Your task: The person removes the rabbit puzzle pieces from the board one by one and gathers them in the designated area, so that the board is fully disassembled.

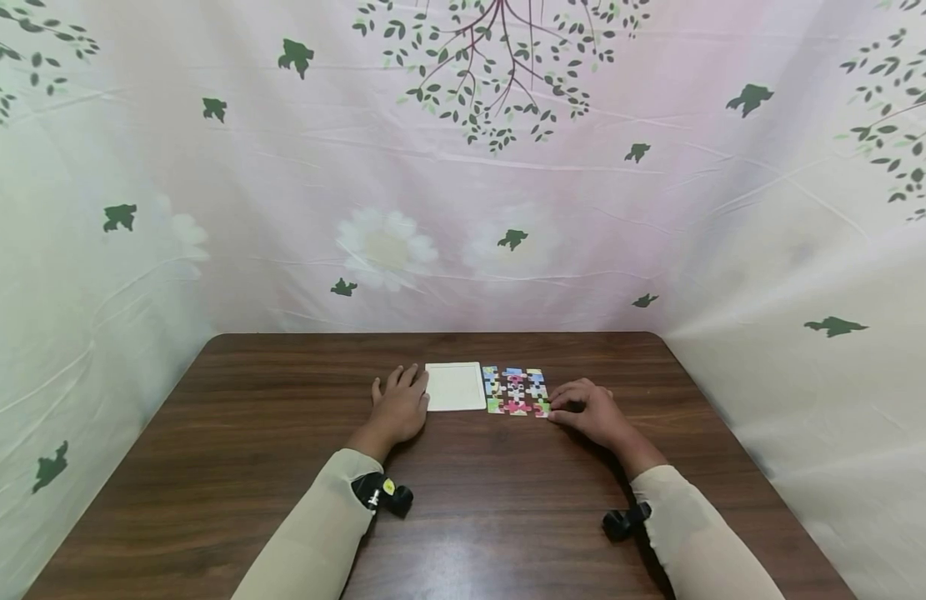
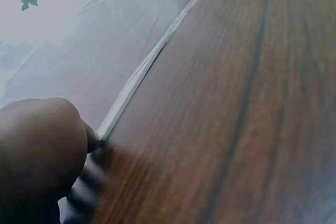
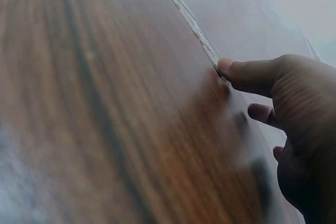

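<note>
A square white puzzle tray [image 1: 455, 387] with a raised rim lies flat near the table's far side. Along its left edge rests my left hand [image 1: 399, 408], fingers extended and touching the edge. Right of the tray lie several colourful jigsaw pieces [image 1: 515, 390], laid out in rows with dark gaps between some of them. My right hand [image 1: 593, 410] pinches the near right corner piece [image 1: 542, 408] at its outer edge with thumb and finger. In the right wrist view, the thumb [image 3: 252, 72] meets the low edge of the pieces. The left wrist view shows the tray edge-on [image 2: 128, 90].
A brown wood-grain table [image 1: 478, 508] carries everything. Behind it and at both sides hangs a pale cloth [image 1: 447, 192] printed with leaves, birds and flowers. Each wrist wears a black strapped camera, the left camera [image 1: 395, 498] and the right camera [image 1: 620, 523].
</note>
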`<state>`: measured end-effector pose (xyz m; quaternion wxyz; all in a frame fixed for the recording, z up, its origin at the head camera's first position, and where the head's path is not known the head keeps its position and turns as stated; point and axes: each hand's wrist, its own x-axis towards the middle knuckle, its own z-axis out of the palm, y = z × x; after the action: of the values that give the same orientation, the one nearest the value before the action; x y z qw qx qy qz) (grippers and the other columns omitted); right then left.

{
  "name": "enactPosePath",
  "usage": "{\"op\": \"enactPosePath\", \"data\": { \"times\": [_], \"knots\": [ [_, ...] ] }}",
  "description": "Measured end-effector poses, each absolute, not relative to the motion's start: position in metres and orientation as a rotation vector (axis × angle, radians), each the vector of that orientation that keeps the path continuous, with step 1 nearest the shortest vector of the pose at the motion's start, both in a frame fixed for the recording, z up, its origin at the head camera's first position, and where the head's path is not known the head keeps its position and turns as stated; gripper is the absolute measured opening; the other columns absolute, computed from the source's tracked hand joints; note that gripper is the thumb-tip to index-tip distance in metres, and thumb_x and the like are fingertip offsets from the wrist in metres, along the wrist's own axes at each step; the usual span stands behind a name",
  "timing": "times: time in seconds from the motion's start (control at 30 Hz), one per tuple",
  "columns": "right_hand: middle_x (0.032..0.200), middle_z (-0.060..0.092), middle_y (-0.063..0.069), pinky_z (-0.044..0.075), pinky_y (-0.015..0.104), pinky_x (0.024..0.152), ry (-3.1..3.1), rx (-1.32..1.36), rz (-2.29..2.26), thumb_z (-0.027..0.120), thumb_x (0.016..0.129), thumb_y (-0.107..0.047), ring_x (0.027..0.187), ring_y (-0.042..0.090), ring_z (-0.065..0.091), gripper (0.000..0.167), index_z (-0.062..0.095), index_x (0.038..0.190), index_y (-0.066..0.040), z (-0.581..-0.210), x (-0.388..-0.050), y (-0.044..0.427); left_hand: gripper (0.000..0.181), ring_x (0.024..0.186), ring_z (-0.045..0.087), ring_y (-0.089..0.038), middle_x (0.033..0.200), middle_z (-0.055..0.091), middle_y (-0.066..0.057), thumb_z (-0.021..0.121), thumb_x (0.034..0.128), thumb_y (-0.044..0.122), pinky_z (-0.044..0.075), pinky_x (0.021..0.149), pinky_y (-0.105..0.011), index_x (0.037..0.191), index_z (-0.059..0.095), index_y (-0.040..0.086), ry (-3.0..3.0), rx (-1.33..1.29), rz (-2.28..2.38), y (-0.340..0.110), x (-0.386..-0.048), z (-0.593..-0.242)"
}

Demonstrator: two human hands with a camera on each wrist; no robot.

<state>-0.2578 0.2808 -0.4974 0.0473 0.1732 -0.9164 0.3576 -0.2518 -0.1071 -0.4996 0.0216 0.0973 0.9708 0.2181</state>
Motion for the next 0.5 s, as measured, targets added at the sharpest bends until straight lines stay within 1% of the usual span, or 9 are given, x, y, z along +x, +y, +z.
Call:
{"op": "enactPosePath", "data": {
  "times": [0.13, 0.23, 0.37, 0.43, 0.5],
  "knots": [
    [0.118, 0.081, 0.005, 0.023, 0.073, 0.118, -2.801, 0.511, 1.086, 0.092, 0.09, -0.017, 0.121, 0.034, 0.065, 0.007, 0.087, 0.094, -0.02, -0.498, -0.258, 0.281, 0.056, 0.17, 0.018, -0.042, 0.182, 0.025, -0.015, 0.039, 0.118, 0.029, 0.005, 0.131, -0.077, 0.171, 0.038, 0.013, 2.994, 0.281, 0.707, -0.108, -0.253, -0.501],
    [0.117, 0.08, 0.004, 0.034, 0.069, 0.116, -2.81, 0.497, 1.076, 0.091, 0.09, -0.018, 0.12, 0.032, 0.066, 0.007, 0.086, 0.094, -0.02, -0.498, -0.258, 0.281, 0.056, 0.17, 0.017, -0.042, 0.182, 0.023, -0.016, 0.039, 0.1178, 0.028, 0.004, 0.132, -0.076, 0.171, 0.037, 0.012, 2.993, 0.269, 0.783, -0.109, -0.251, -0.503],
    [0.116, 0.08, 0.003, 0.047, 0.064, 0.11, -2.806, 0.496, 1.073, 0.09, 0.092, -0.02, 0.12, 0.031, 0.066, 0.005, 0.086, 0.096, -0.021, -0.5, -0.256, 0.281, 0.056, 0.169, 0.019, -0.043, 0.182, 0.023, -0.017, 0.043, 0.1166, 0.027, 0.007, 0.131, -0.077, 0.17, 0.04, 0.01, 3.026, 0.224, 0.877, -0.117, -0.245, -0.504],
    [0.117, 0.079, 0.003, 0.049, 0.064, 0.11, -2.803, 0.482, 1.079, 0.09, 0.093, -0.02, 0.121, 0.031, 0.065, 0.005, 0.086, 0.096, -0.021, -0.501, -0.256, 0.282, 0.056, 0.169, 0.018, -0.044, 0.182, 0.021, -0.017, 0.045, 0.1164, 0.028, 0.007, 0.131, -0.077, 0.17, 0.04, 0.011, 3.045, 0.188, 0.889, -0.122, -0.241, -0.503],
    [0.118, 0.078, 0.004, 0.048, 0.066, 0.111, -2.8, 0.465, 1.078, 0.089, 0.093, -0.019, 0.122, 0.031, 0.064, 0.005, 0.085, 0.096, -0.021, -0.503, -0.254, 0.285, 0.057, 0.169, 0.017, -0.045, 0.183, 0.02, -0.017, 0.046, 0.1163, 0.03, 0.008, 0.13, -0.078, 0.17, 0.041, 0.011, 3.058, 0.15, 0.89, -0.127, -0.237, -0.504]
  ]
}}
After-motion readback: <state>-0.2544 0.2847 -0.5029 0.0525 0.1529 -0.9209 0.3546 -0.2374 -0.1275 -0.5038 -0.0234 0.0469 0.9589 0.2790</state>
